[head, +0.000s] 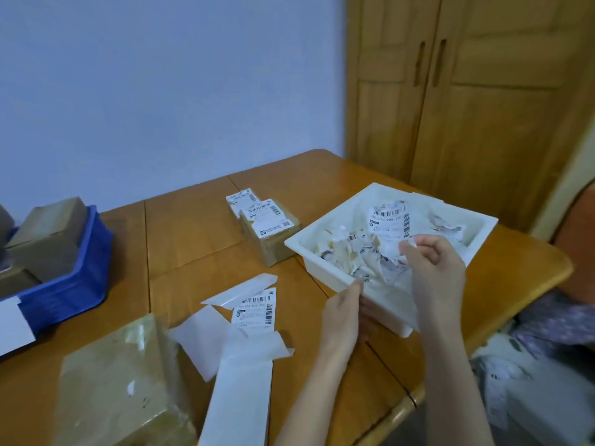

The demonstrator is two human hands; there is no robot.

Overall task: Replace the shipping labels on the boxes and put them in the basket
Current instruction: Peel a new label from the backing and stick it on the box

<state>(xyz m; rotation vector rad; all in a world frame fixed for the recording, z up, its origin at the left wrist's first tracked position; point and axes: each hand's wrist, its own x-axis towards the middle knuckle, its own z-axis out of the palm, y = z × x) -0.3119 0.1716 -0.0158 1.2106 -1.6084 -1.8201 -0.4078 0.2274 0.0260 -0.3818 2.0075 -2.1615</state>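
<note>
Step in hand, as judged: disposal of a stripped label into the white bin (476, 233), which stands on the worktop (193, 239) at the person's right front. The right hand (431, 268) hangs over the bin with fingers curled, pinching a torn scrap of label paper (406, 244). The left hand (343, 312) grips the bin's near wall, thumb at the rim.

To do this well: hold the bin steady with the left hand, release the scrap well inside the walls, and check that no adhesive clings to the fingers before withdrawing.

Containers:
- White bin: holds crumpled label scraps and backing; one largely whole barcoded label lies on top toward the far side.
- Blue basket (74, 284), far left on the worktop: holds brown boxes (48, 233), count not determinable.

Task items outside containers: a stripped brown box (119, 381) with tape residue at near left; a fresh label (256, 309) and loose backing strips (241, 365) just beside it; a small labelled box (269, 231) behind, near the bin's left corner.
</note>
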